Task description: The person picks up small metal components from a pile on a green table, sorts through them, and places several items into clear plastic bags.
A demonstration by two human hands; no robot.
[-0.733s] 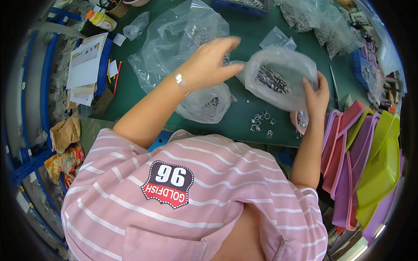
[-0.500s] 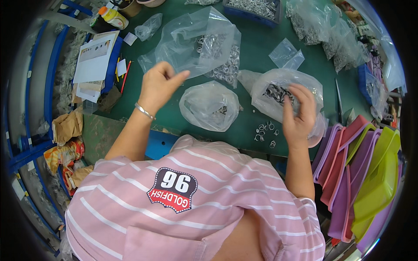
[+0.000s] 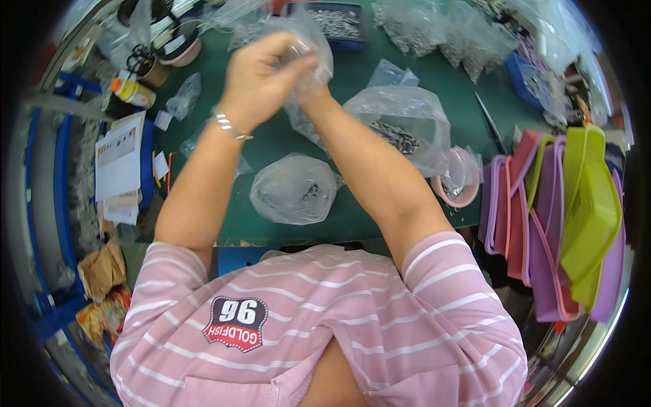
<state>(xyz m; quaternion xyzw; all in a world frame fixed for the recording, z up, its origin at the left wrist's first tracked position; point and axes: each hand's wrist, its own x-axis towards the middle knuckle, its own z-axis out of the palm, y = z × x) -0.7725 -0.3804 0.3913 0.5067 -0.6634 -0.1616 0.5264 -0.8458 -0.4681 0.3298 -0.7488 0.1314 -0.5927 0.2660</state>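
My left hand (image 3: pixel 261 78) is raised over the far part of the table, its fingers closed on a clear plastic bag (image 3: pixel 320 37). My right hand (image 3: pixel 308 71) reaches across to the same bag and seems to be inside it or behind its film; its fingers are mostly hidden. Nearer to me, an opened clear bag (image 3: pixel 288 210) has a few small metal pieces at the bottom. Right of my right forearm, a larger open bag (image 3: pixel 430 119) holds dark and silvery metal rings.
A pink bowl (image 3: pixel 456 198) with plastic film stands at the right edge. Purple, red and green plastic bins (image 3: pixel 576 224) hang beyond it. A pointed metal tool (image 3: pixel 489 119), filled bags (image 3: pixel 468 44) and a blue tray (image 3: pixel 337 27) lie farther back. Papers (image 3: pixel 122 159) are at left.
My right hand has left the right-hand bag and crossed to the far bag beside my left hand. My left hand has moved farther away and closed on the bag. The view has shifted.
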